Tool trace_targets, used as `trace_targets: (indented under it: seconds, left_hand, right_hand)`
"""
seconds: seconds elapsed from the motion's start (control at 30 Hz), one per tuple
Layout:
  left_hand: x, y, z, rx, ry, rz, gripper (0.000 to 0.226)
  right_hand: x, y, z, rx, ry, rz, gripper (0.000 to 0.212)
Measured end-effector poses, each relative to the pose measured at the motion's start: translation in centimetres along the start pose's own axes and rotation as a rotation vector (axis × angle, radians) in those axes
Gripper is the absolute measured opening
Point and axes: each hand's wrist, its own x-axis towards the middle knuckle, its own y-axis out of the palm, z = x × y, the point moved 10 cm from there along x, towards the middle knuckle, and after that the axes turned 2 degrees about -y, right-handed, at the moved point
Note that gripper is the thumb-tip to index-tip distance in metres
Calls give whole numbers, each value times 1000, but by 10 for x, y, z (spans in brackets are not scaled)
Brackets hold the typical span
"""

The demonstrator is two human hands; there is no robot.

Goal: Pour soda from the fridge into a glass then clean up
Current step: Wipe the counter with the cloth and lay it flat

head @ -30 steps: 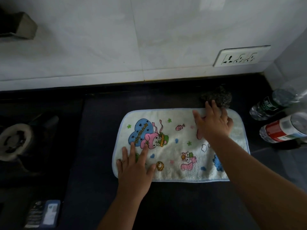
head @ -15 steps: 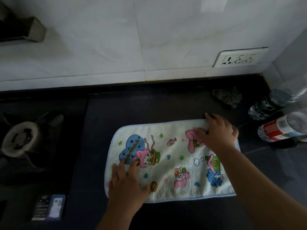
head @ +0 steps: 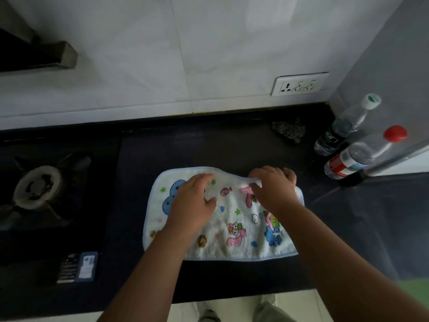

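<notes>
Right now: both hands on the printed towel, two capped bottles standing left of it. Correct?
Wrong side. In the head view the red-capped bottle and the white-capped bottle stand right of the towel. The left hand and right hand are on it.

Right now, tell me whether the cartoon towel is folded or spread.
Mostly spread: the towel lies flat on the counter, but its far edge is raised in a ridge where the right hand pinches it.

Gas burner (head: 37, 187), wall socket (head: 300, 84), dark scrubber (head: 289, 130).
</notes>
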Motion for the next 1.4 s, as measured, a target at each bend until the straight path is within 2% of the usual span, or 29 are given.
trace_targets:
  seconds: [0.17, 0.27, 0.37, 0.47, 0.53, 0.63, 0.73, 0.8, 0.93, 1.0, 1.1, 1.13, 1.27, 1.37, 1.4]
  left_hand:
    - [-16, -20, -62, 105, 184, 10, 63]
    - [-32, -45, -92, 208, 209, -83, 37]
    - [-55, -79, -115, 213, 191, -153, 25]
    - [-79, -114, -127, -128, 134, -117, 12]
    - [-90, -140, -135, -346, 103, -158, 13]
    - [-104, -172, -150, -553, 104, -228, 16]
    - [-115, -196, -162, -755, 139, -288, 17]
    - [-120, -205, -169, -840, 155, -303, 19]
    - [-126, -208, -178, -972, 138, -256, 21]
    - [-127, -208, -180, -1031, 140, -230, 24]
    - [-129, -210, -179, -1018, 152, -220, 26]
    - [-129, -211, -176, -964, 153, -225, 27]
    - [-123, -208, -146, -731, 81, -217, 31]
    - [-115, -201, -119, -662, 14, -160, 26]
    - [-113, -196, -112, -653, -4, -115, 40]
  right_hand:
    - [-40, -61, 48, 24, -221, -60, 24]
    - [-74, -109, 85, 20, -432, -195, 19]
    - [-98, -150, 102, 37, -496, -322, 17]
    - [-115, -196, 90, 232, -394, -441, 32]
    - [-117, -207, 67, 354, -233, -392, 55]
    - [-117, -196, 36, 518, -4, -166, 78]
    - [-122, -174, 30, 650, 75, 99, 85]
    - [-131, -161, 23, 712, 174, 216, 79]
    - [-133, -133, 13, 824, 282, 365, 103]
    - [-131, -133, 14, 871, 254, 349, 94]
    - [-126, -145, 17, 994, 103, 199, 45]
    - [-125, -148, 14, 1056, 88, 140, 41]
    - [-118, -156, 6, 1225, 81, 56, 55]
    - [-113, -169, 6, 1319, 69, -16, 57]
    - [-112, -175, 6, 1348, 67, -45, 59]
